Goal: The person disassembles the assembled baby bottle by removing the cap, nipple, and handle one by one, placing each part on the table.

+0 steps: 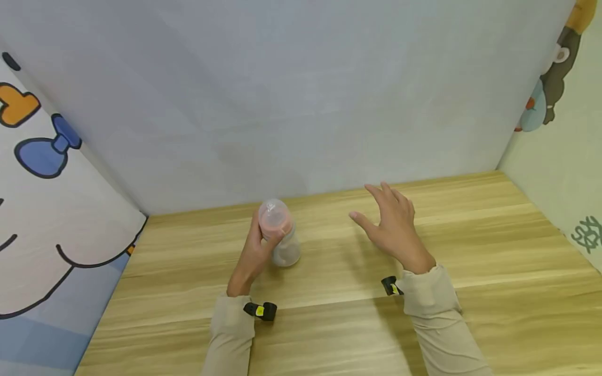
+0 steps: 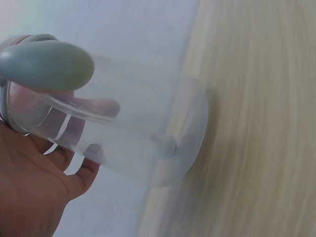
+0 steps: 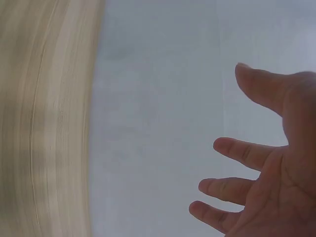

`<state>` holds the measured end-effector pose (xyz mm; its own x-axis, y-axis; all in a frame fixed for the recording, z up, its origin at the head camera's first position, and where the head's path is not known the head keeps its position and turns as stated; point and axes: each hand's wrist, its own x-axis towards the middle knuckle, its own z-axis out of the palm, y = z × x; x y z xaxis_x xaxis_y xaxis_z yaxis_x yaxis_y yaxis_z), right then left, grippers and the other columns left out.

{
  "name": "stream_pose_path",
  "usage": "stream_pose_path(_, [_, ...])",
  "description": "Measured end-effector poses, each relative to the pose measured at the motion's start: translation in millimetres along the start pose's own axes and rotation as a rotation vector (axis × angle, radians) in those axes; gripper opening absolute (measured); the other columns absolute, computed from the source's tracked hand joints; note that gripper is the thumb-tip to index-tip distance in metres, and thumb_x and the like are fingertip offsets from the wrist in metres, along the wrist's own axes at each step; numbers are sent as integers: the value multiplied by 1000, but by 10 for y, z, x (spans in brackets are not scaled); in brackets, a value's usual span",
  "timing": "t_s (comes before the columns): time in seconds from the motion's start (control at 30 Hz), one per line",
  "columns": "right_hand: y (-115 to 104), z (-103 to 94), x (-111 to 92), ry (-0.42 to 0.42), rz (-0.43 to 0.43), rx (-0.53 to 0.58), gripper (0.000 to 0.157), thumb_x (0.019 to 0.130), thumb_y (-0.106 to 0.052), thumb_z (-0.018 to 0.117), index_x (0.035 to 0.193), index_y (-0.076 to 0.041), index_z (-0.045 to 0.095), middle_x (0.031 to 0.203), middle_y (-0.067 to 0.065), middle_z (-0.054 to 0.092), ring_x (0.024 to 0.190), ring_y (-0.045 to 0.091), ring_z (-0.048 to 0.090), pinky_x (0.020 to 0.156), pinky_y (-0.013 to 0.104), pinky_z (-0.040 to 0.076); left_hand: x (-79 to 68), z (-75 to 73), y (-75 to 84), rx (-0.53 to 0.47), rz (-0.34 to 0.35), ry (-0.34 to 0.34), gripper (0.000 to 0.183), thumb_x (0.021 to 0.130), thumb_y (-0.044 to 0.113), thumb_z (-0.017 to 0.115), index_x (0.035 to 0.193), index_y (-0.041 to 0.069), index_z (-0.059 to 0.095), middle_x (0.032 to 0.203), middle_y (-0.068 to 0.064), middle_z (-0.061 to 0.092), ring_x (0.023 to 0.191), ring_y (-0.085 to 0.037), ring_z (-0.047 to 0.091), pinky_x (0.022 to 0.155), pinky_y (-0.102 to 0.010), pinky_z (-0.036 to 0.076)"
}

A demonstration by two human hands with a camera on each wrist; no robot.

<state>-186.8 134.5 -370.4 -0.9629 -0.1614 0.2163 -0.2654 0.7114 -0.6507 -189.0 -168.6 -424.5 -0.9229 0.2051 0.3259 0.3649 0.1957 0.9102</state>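
The left hand holds a clear bottle near its pink ring. The right hand is spread wide, well apart from the bottle. The bottle's bottom seems to touch the wooden tabletop, but it's hard to tell. A pale wall stands behind.

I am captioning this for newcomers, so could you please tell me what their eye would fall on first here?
Probably the clear bottle with its pink collar, held in the left hand near the far edge of the table. Next might come the empty right hand, its fingers spread over the table to the bottle's right. The bold cartoon at far left could follow.
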Motion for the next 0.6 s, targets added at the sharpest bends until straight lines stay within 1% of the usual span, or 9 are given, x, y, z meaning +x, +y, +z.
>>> stream_pose_path(0.13, [-26,14,4,-13,-1,10,69,100,-39,63,156,-11,34,166,27,16,151,52,12,119,70,0,-17,36,-16,-52,-26,57,84,96,48,66,156,8,24,147,-23,43,138,-30,39,121,-57,23])
stream_pose_path(0.23, [-40,20,3,-27,1,14,69,100,-39,62,156,-12,34,166,27,16,151,52,12,119,70,0,-25,77,-30,-95,-28,75,83,96,49,65,156,9,24,147,-21,43,135,-24,40,121,-55,23])
stream_pose_path(0.33, [-55,16,5,-33,0,20,69,100,-39,62,157,-12,33,166,26,16,151,52,12,119,71,-1,-10,128,-40,-133,-21,72,90,92,56,67,156,11,24,146,-20,43,134,-21,41,121,-55,22])
stream_pose_path(0.47, [-76,5,14,-46,0,36,70,100,-41,61,158,-14,32,167,24,16,152,51,11,119,70,-2,18,192,-59,-172,-29,65,100,83,63,74,156,14,26,143,-15,45,131,-18,43,120,-54,24])
stream_pose_path(0.53, [-83,1,17,-53,3,47,70,101,-41,60,158,-15,31,168,23,15,152,51,10,120,69,-2,26,215,-76,-191,-28,64,99,82,61,77,154,14,29,140,-12,48,128,-17,46,118,-52,27])
stream_pose_path(0.6, [-90,1,16,-55,6,54,69,101,-41,60,158,-15,31,168,23,15,152,51,10,120,69,-1,29,233,-98,-200,-26,62,95,82,55,79,153,12,32,135,-8,51,123,-14,49,116,-47,31])
